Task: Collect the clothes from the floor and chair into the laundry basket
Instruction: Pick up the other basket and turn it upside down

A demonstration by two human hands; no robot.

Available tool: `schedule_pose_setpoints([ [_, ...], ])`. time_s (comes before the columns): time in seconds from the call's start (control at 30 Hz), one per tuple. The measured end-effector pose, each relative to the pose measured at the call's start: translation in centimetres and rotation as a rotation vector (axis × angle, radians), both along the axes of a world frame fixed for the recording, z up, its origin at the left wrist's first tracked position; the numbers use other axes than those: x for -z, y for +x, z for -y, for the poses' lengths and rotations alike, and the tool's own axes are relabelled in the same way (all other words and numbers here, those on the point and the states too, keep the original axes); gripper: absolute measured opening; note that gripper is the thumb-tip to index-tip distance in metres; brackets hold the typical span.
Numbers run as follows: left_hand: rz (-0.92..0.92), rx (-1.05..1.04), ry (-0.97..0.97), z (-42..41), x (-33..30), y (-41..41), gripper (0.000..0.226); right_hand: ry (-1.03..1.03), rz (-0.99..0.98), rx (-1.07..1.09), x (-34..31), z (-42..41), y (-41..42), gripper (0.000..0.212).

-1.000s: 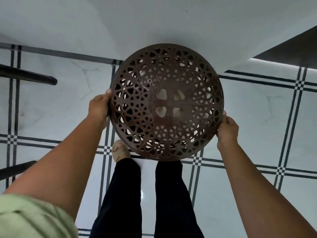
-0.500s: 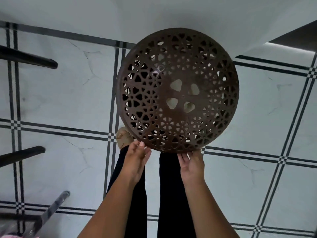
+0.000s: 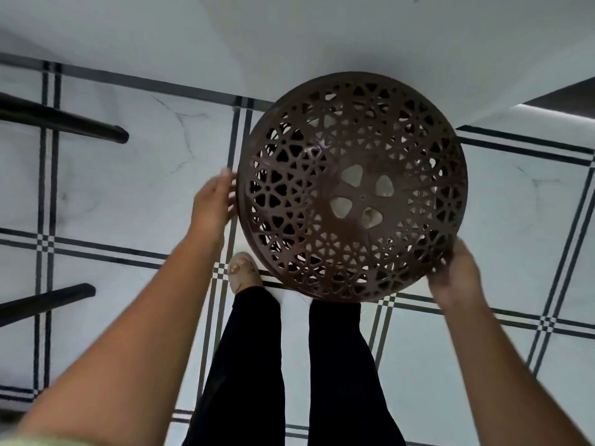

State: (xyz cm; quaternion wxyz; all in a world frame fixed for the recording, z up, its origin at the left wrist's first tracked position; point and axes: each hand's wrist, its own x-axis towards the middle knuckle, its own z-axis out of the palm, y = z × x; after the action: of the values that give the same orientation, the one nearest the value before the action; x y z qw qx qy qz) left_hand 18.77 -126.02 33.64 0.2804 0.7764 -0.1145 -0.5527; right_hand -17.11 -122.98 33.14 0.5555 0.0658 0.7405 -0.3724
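Observation:
The brown, round, perforated laundry basket (image 3: pixel 352 188) is seen from above, and nothing lies inside it. It is just ahead of my feet on the white tiled floor. My left hand (image 3: pixel 214 204) lies flat against its left rim with the fingers straight. At the lower right, my blurred right hand (image 3: pixel 452 275) curls over the rim. No clothes are in view.
Two black chair legs (image 3: pixel 64 127) (image 3: pixel 48 300) reach in from the left edge. A white wall (image 3: pixel 289 43) rises behind the basket, with a dark opening (image 3: pixel 566 98) at the top right. My legs in black trousers (image 3: pixel 257 365) stand below the basket.
Both hands have moved from the basket's near rim out to its sides, the left to the left rim and the right to the lower right rim. The basket sits further right in view.

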Motion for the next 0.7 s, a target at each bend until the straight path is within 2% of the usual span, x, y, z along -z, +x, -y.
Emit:
schedule_pose_setpoints([
  [0.07, 0.042, 0.145, -0.002, 3.9, 0.3, 0.4, 0.042, -0.026, -0.099, -0.136, 0.1, 4.5, -0.8, 0.014],
  [0.13, 0.098, 0.258, -0.002, 7.2, 0.3, 0.2, 0.044, -0.006, -0.153, -0.294, 0.0, 8.7, -1.0, 0.026],
  [0.23, 0.174, 0.334, -0.054, 10.4, 0.7, -0.8, 0.037, 0.030, -0.207, -0.473, 0.1, 13.9, -1.0, 0.037],
  [0.4, 0.181, 0.333, -0.002, 11.4, 1.3, -1.6, 0.030, 0.081, -0.128, -0.602, 0.1, 15.6, -1.8, 0.027],
  [0.63, 0.205, 0.648, 0.170, 14.2, 0.4, -2.2, 0.040, 0.269, 0.005, -0.892, -0.7, 15.8, -4.7, 0.015],
  [0.7, 0.229, 0.700, 0.156, 15.5, -0.2, -2.9, 0.039, 0.223, -0.032, -0.984, -1.0, 17.0, -3.7, 0.016],
])
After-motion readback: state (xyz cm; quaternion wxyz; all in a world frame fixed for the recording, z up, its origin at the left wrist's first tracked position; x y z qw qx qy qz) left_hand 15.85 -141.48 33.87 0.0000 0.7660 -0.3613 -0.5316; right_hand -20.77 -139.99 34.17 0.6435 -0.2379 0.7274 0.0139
